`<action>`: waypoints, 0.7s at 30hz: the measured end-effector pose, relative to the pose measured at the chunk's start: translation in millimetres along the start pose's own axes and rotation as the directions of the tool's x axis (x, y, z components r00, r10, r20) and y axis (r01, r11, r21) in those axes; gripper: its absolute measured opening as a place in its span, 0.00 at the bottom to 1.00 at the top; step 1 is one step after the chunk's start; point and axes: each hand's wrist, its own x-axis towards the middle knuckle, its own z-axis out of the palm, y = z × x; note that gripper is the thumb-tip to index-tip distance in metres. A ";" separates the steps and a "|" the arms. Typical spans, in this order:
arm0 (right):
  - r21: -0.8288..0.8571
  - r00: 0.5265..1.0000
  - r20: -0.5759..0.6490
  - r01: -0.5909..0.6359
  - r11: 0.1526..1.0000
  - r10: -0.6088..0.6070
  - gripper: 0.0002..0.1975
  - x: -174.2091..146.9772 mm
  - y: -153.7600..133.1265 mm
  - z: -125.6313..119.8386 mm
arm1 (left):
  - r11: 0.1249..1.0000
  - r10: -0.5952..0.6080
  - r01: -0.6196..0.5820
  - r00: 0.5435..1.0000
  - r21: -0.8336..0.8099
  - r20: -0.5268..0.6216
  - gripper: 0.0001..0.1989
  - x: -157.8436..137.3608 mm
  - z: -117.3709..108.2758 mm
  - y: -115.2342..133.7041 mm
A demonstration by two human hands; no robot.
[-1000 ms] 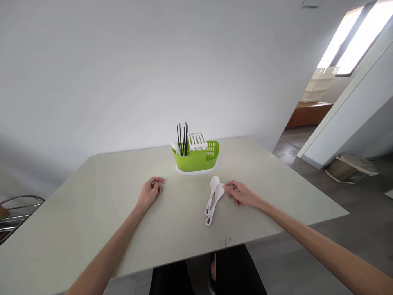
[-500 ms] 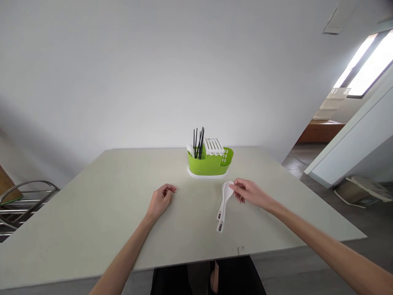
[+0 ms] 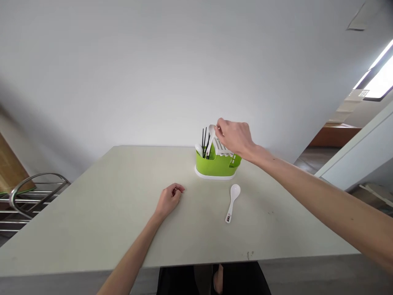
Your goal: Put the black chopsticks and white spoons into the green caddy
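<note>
My right hand pinches a white spoon by its bowl, handle pointing down into the left part of a green cutlery holder. Black chopsticks and another white spoon stand in that same part. The holder has a white slatted piece, partly hidden by my right hand, and a white base. On the table in front of it lies one more white spoon, bowl away from me. My left hand rests on the table with its fingers curled, apparently around nothing.
The pale table reaches back to a white wall. A metal rack stands beyond the left edge, with a wooden board near it. A doorway and window are at the right.
My right hand has lifted one of two overlapping spoons from the table and carried it up to the holder. The other spoon stays on the table. My left hand keeps its place.
</note>
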 end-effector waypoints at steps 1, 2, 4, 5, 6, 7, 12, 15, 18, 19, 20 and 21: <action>-0.036 0.997 0.048 0.056 0.998 -0.055 0.18 2.0 -5.4 6.8 | 1.000 0.004 -0.004 1.000 0.001 0.002 0.14 -0.1 0.1 -0.2; -0.058 0.990 0.097 0.110 0.992 -0.104 0.19 3.3 -10.7 13.4 | 1.000 0.009 -0.009 1.000 0.000 0.004 0.14 -0.1 0.2 -0.4; -0.077 0.967 0.186 0.192 0.978 -0.175 0.19 4.7 -20.7 25.3 | 1.000 0.019 -0.019 1.000 -0.004 0.009 0.14 -0.3 0.7 -0.7; -0.078 0.954 0.225 0.220 0.972 -0.197 0.19 5.1 -25.4 30.4 | 1.000 0.024 -0.024 1.000 -0.006 0.011 0.14 -0.5 1.0 -0.9; -0.076 0.942 0.258 0.240 0.968 -0.213 0.19 5.5 -29.7 35.1 | 1.000 0.028 -0.028 1.000 -0.007 0.012 0.14 -0.7 1.4 -1.3; -0.073 0.932 0.287 0.253 0.965 -0.223 0.18 5.9 -33.7 39.4 | 0.999 0.031 -0.031 0.999 -0.008 0.013 0.14 -0.9 1.7 -1.7; -0.041 0.895 0.370 0.282 0.959 -0.247 0.15 5.3 -49.0 57.7 | 1.000 0.015 -0.014 0.999 -0.016 0.029 0.13 -1.1 2.3 -4.2; -0.025 0.883 0.396 0.284 0.958 -0.251 0.15 3.2 -53.2 66.2 | 1.000 0.024 -0.024 0.999 -0.011 0.025 0.13 -0.8 2.0 -3.5; -0.014 0.881 0.407 0.272 0.962 -0.243 0.14 2.4 -55.5 72.1 | 1.000 0.027 -0.026 0.999 -0.006 0.032 0.13 -0.9 2.1 -1.6; -0.011 0.882 0.407 0.265 0.964 -0.238 0.14 2.7 -56.3 73.5 | 1.000 0.022 -0.021 0.999 -0.005 0.035 0.13 -1.0 2.2 -1.2; -0.007 0.885 0.404 0.257 0.966 -0.232 0.14 3.2 -57.1 74.5 | 1.000 0.018 -0.018 0.999 -0.005 0.036 0.13 -1.1 2.4 -1.1; -0.004 0.888 0.400 0.248 0.969 -0.226 0.14 3.9 -58.0 75.1 | 1.000 0.018 -0.018 0.999 -0.004 0.035 0.13 -1.1 2.5 -1.2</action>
